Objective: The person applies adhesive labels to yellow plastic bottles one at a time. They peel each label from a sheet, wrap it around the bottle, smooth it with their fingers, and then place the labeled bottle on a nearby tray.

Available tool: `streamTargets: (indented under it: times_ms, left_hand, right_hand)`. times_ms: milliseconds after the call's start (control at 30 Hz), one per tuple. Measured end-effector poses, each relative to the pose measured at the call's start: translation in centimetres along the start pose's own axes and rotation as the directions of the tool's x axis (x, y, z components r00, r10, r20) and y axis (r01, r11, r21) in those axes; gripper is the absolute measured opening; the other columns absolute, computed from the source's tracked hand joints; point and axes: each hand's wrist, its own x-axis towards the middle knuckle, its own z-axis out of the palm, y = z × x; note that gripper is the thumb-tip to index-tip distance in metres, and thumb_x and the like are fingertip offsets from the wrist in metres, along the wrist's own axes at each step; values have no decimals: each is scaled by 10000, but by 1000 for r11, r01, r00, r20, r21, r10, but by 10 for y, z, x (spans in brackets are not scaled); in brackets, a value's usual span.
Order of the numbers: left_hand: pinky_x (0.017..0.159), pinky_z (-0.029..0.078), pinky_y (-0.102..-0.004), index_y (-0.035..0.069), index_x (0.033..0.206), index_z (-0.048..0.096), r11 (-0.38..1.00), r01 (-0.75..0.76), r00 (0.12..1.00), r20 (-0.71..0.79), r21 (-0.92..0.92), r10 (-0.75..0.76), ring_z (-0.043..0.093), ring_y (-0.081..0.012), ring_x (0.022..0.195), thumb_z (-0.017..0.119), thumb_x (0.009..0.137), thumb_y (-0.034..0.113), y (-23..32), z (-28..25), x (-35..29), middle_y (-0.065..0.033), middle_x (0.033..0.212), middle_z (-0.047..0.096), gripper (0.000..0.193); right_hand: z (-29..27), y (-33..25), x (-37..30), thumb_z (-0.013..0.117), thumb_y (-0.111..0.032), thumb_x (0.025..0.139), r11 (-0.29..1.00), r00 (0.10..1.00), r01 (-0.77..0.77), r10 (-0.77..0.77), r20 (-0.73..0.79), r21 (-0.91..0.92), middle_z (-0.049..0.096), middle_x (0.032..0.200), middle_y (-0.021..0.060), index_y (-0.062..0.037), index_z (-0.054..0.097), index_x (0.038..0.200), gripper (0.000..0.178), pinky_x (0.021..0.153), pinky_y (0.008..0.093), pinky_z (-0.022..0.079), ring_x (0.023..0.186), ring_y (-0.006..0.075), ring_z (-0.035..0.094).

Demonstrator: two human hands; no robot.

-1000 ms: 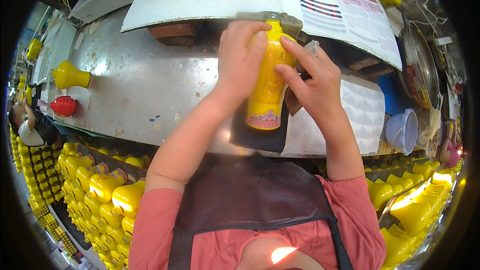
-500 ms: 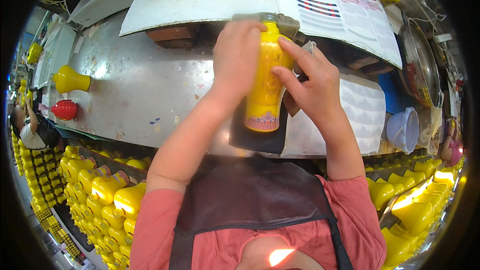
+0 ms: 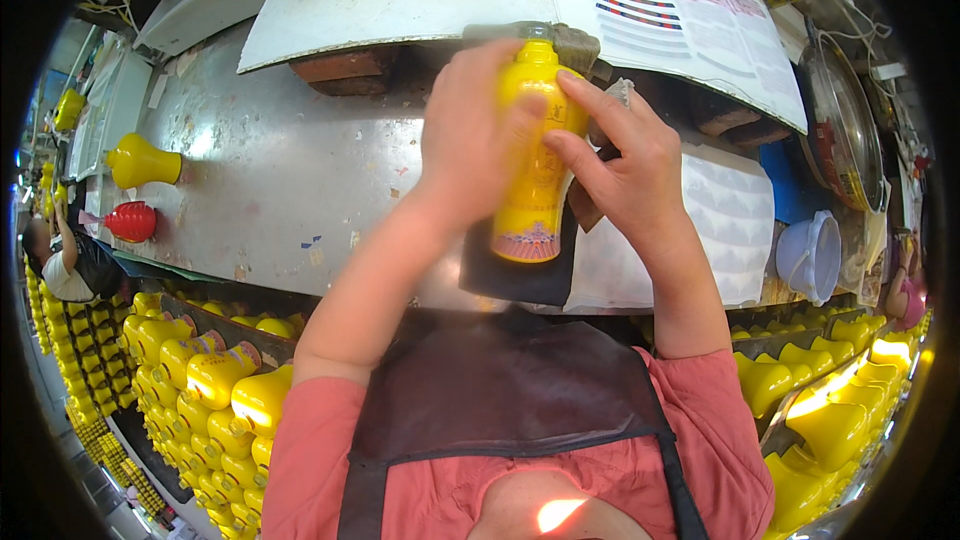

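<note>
In the head view, the glossy yellow bottle with a rounded shoulder and narrow neck (image 3: 530,198) lay in front of you over a flat black pad (image 3: 512,285), on the worn grey metal bench (image 3: 300,180). Its neck pointed away from you and its base towards you; the long axis ran from near to far, with the neck end leaning slightly to your right.

Small vertical lettering ran down the front of the body, partly covered by your hands, and a pink and blue patterned band circled the base. Beyond it, the white sheet with printed figures and dark stripes (image 3: 690,50) carried marks too small to make out.

The bottle sat between your hands. Your left hand (image 3: 465,125) was blurred along its left side, with the thumb across the upper body and the fingers up by the neck; you could not tell from the blur how firmly they pressed. Your right hand (image 3: 640,155) had forefinger and thumb spread apart, the forefinger's tip on the shoulder and the thumb's tip lower on the right side. Whether its other fingers closed round anything could not be told. A crumpled grey-white scrap (image 3: 622,92) showed just beside that forefinger.
</note>
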Motion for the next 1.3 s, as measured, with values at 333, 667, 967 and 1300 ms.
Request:
streamTargets:
  times_ms: [333, 667, 967, 1300]
  left_hand:
    - [993, 447, -479, 51, 1197, 635, 974, 197, 980, 27, -112, -195, 583, -372, 1110, 622, 951, 312, -2, 2, 6, -177, 1144, 631, 359]
    - [937, 466, -286, 15, 1089, 646, 853, 403, 914, 92, -332, -396, 573, -145, 1009, 596, 1003, 197, -7, 9, 17, -57, 1096, 596, 207]
    - [865, 475, -251, 33, 1091, 664, 878, 430, 902, 134, -210, -410, 570, -92, 969, 651, 994, 204, -5, 6, 21, -11, 1067, 627, 197]
    - [944, 476, -295, 17, 1199, 653, 904, 219, 971, -14, -368, -240, 594, -154, 1034, 540, 1074, 257, -9, 9, 5, -62, 1161, 646, 294]
  right_hand:
    - [0, 0, 0, 864, -177, 817, 999, 999, -33, 33, 11, 33, 604, 793, 66, -106, 726, 1309, 516, 583, 287, 446, 630, 151, 516]
    - [2, 2, 0, 860, -220, 807, 998, 999, -40, 41, -6, 47, 645, 818, 115, -126, 734, 1248, 468, 559, 356, 495, 608, 259, 601]
    - [2, 3, -1, 868, -168, 805, 996, 999, -35, 36, -9, 86, 633, 801, 64, -97, 731, 1285, 504, 573, 291, 449, 629, 160, 529]
    - [-1, 9, -6, 836, -219, 824, 947, 970, -243, 231, 81, 210, 670, 883, 91, -109, 700, 1326, 532, 597, 318, 493, 624, 163, 567]
